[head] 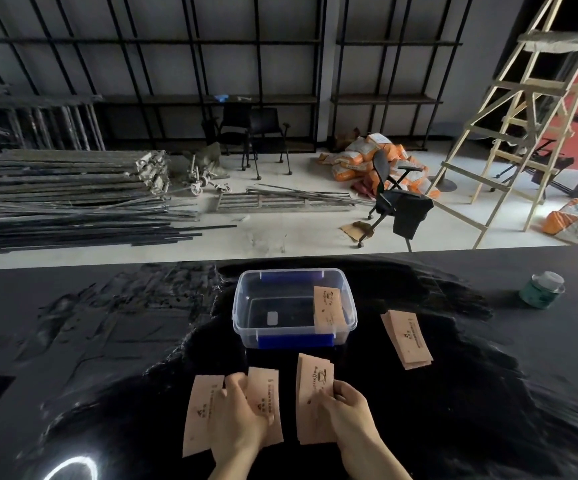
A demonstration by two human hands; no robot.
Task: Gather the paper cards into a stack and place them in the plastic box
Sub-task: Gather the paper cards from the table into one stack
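A clear plastic box (246, 299) with blue latches stands on the black table, with one pink paper card (329, 308) leaning inside at its right end. My left hand (242, 414) lies on two overlapping pink cards (199, 414) near the front edge. My right hand (348, 407) presses on a small stack of cards (311, 386) beside them, fingers on its right edge. Another small stack of cards (407, 337) lies to the right of the box, untouched.
The black table (107, 341) is covered in wrinkled glossy film. A green and white jar (542, 289) stands at the far right. Beyond the table lie metal bars, chairs, sacks and a wooden ladder on the floor.
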